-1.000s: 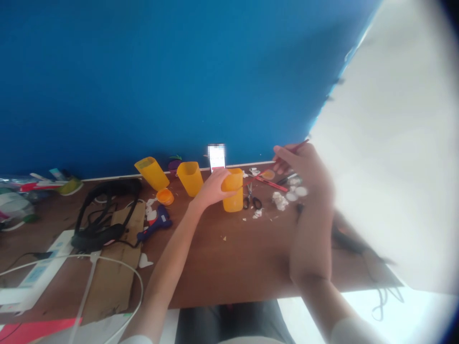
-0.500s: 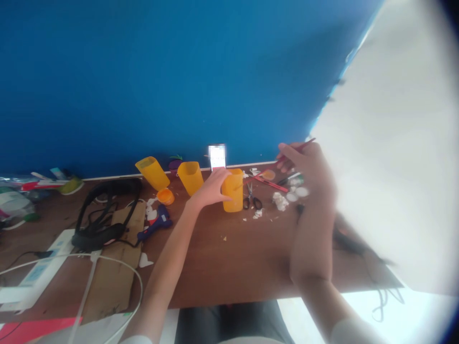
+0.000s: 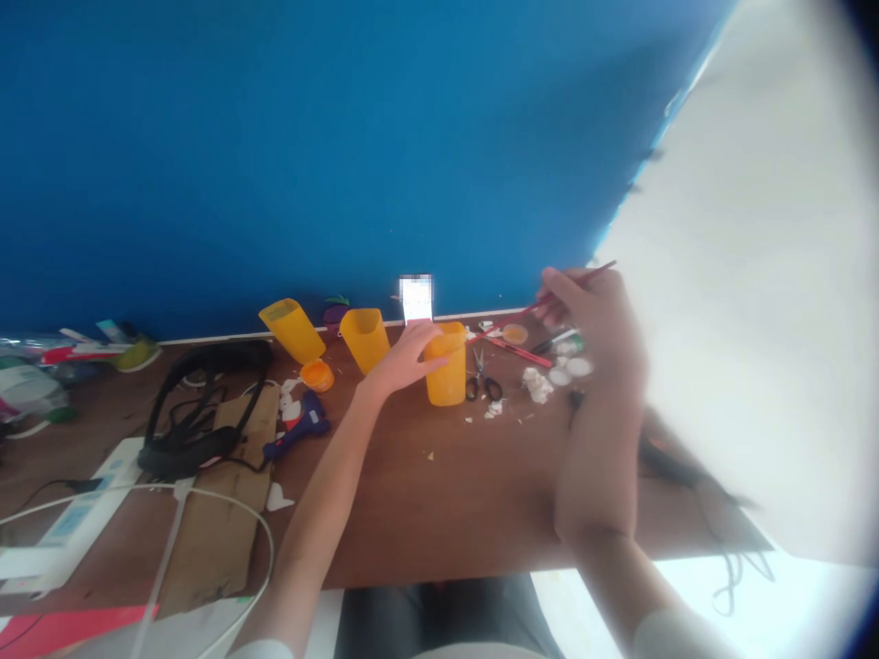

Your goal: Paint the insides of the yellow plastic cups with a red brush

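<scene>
Two hands work at the far side of the brown surface [image 3: 439, 494]: the left hand [image 3: 402, 361] closes its fingers around the upright orange cup [image 3: 448, 375] just left of the scissors [image 3: 482, 383], while the right hand [image 3: 597, 316], further right, pinches a thin red brush [image 3: 596, 272] slanting down toward that cup.

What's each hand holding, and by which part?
Left hand grips the yellow cup near its rim; right hand pinches the red stick near its upper end.
</scene>
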Tool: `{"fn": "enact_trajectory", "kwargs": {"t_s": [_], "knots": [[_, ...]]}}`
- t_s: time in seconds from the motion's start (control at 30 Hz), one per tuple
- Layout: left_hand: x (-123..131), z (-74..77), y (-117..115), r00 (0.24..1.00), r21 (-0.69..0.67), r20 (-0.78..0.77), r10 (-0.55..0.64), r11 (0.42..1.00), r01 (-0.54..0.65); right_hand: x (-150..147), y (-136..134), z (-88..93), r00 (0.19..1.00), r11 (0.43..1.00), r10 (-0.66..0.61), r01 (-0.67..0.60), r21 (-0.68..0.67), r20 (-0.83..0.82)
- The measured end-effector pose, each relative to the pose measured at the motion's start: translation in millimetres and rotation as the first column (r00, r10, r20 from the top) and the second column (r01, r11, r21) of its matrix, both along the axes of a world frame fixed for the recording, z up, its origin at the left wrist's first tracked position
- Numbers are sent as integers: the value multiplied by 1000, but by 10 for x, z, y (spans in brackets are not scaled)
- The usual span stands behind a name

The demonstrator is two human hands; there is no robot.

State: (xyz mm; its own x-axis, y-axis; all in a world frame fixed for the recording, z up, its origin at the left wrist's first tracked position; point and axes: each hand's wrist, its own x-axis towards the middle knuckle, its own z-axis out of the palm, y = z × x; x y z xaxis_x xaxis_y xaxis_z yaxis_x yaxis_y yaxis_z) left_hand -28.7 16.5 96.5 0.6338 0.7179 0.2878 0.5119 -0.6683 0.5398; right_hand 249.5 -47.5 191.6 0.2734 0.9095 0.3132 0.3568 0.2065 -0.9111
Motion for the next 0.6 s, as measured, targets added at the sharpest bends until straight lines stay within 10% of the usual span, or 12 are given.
{"fn": "enact_trajectory", "kwargs": {"t_s": [0.6], "knots": [[60,-35,-9,995,12,91,50,999,-51,196,-44,-25,989,986,151,-150,-73,5]]}}
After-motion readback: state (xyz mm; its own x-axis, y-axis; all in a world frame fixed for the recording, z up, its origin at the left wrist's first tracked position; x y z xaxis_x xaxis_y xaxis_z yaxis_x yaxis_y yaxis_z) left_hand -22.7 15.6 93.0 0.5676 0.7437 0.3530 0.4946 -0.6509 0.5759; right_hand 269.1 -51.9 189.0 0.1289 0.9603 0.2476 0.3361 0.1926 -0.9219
